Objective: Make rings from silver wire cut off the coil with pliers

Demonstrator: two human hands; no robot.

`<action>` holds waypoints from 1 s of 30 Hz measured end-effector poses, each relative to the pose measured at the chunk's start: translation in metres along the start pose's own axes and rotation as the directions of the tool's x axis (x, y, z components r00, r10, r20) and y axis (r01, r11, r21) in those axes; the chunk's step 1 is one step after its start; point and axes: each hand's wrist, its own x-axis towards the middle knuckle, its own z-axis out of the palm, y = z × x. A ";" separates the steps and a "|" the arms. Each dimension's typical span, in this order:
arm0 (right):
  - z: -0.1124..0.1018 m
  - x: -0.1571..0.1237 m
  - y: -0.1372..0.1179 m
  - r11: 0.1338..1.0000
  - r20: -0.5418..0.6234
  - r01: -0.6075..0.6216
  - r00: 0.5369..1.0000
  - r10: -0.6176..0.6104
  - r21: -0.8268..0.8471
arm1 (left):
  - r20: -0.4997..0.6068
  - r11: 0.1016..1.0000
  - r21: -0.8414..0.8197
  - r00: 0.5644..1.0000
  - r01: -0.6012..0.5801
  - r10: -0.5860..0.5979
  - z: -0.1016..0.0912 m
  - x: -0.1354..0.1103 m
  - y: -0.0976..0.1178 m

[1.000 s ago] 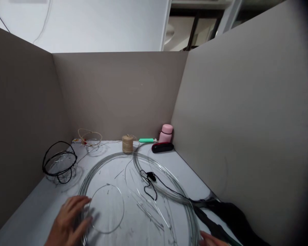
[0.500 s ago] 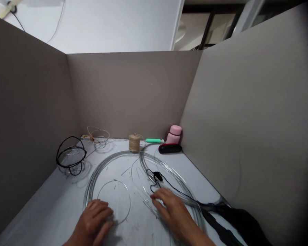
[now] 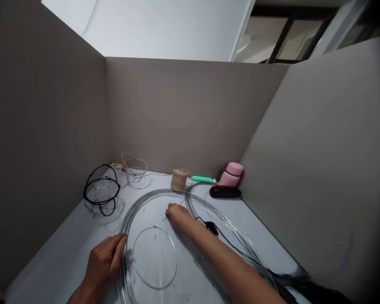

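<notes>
Wire coil (image 3: pixel 145 196) lies flat on the white table (image 3: pixel 66 257), a wide bundle of thin, silvery strands filling the lower middle of the frame, its far edge just short of the twine spool (image 3: pixel 179 179). The left hand (image 3: pixel 103 264) sits at the coil's left side, fingers together and slightly curled, their tips against the strands; from where I stand, I can't tell whether they are clamped on the bundle or only touching it. The right hand (image 3: pixel 177 215) reaches in from the lower right, its forearm passing over the coil, fingers bunched together inside the ring beside a short wire end (image 3: pixel 164 218). Whether they pinch that end is too small to tell. A small wire hoop (image 3: pixel 176 261) lies inside the coil, between the left hand and the right forearm.

I'd judge the wire light but stiff and springy, with smooth strands likely to slide over one another and spring back when bent. The coil looks best taken at two opposite points of the ring, a full handful of strands in each hand, not by a single strand.

At the upper left sit a black wire basket (image 3: pixel 101 178) and a wire bowl (image 3: pixel 134 166) with a tan rim. To the right stand a pink bottle (image 3: pixel 231 175) and a black-and-red case (image 3: pixel 224 192). A black cord (image 3: pixel 231 242) runs across the coil's right side toward a black cloth (image 3: pixel 304 283).
</notes>
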 end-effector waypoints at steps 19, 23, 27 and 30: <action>0.008 0.006 0.001 0.906 0.058 -0.418 0.905 0.422 -0.065 | 0.030 0.981 -0.013 0.981 -0.192 0.192 0.010 -0.002 0.005; -0.002 0.004 0.020 0.939 0.076 -0.337 0.937 0.341 -0.062 | -0.006 0.989 -0.047 0.991 -0.137 0.137 0.011 -0.001 0.006; -0.011 0.012 0.039 0.975 0.032 -0.182 0.982 0.188 -0.130 | 0.005 0.993 -0.058 0.995 -0.100 0.101 0.011 -0.001 0.006; -0.011 0.019 0.044 0.974 0.058 0.002 0.998 0.011 -0.226 | 0.016 0.988 -0.050 0.989 -0.144 0.145 0.012 0.001 0.004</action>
